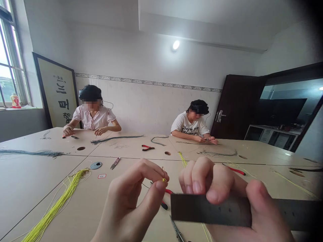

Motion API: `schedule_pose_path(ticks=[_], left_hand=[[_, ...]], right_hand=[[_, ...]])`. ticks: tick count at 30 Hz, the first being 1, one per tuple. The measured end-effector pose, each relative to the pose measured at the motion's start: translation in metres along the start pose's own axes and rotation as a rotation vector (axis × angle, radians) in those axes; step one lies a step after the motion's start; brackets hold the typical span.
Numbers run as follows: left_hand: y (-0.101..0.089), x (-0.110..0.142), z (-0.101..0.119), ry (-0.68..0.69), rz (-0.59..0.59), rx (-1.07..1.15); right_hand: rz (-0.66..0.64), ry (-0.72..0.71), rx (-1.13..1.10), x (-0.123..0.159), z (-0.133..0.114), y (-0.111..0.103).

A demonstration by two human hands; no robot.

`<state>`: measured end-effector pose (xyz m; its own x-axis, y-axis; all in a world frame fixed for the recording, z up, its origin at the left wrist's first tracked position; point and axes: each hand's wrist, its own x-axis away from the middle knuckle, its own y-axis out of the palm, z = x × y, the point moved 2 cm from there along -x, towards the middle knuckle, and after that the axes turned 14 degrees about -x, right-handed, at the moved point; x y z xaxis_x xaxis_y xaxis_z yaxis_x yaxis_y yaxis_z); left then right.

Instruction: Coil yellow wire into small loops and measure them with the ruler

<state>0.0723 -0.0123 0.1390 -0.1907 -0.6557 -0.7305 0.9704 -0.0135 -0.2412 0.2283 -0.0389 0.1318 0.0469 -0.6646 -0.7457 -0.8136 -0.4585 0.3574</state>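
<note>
Pinched between the thumb and forefinger of my left hand [133, 198] is a small gold hook [164, 172] with yellow cord at its base. Its curved wire sticks up above the fingertips. My right hand [224, 179] grips a dark metal ruler [188, 208], thumb on the near face and fingers over the top edge. The ruler lies roughly level, its left end just right of my left thumb, apart from the hook. Behind my hands, red-and-black pliers [164, 204] are partly hidden. Below the ruler's left end, metal scissors [176, 230] lie partly out of view.
A bundle of yellow cords [59, 200] lies at left, near a round cable cap [96, 165], a small label [102, 176] and thread snips [115, 163]. More pliers [147, 147] and dark strand bundles [116, 138] lie farther back. Two people sit across the table [75, 156], hands at work.
</note>
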Motion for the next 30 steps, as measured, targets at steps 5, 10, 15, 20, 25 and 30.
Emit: schedule_pose_path(ticks=[5,10,15,20,25,30], left_hand=[[-0.001,0.003,-0.004,0.064,0.085,-0.185],[0.001,0.010,-0.004,0.249,0.163,-0.442],[0.003,0.009,-0.001,0.289,0.163,-0.562],[0.003,0.006,-0.001,0.271,0.114,-0.552],[0.003,0.005,-0.001,0.262,0.090,-0.609],[0.003,0.006,-0.003,0.264,0.103,-0.609]], right_hand=[[-0.019,0.197,-0.080,-0.001,0.005,0.004],[0.108,0.392,-0.013,-0.005,0.019,0.004],[0.143,0.491,0.043,-0.004,0.032,0.014],[0.171,0.454,0.098,-0.003,0.034,0.014],[0.176,0.466,0.205,-0.004,0.030,0.011],[0.176,0.447,0.315,-0.006,0.027,0.012]])
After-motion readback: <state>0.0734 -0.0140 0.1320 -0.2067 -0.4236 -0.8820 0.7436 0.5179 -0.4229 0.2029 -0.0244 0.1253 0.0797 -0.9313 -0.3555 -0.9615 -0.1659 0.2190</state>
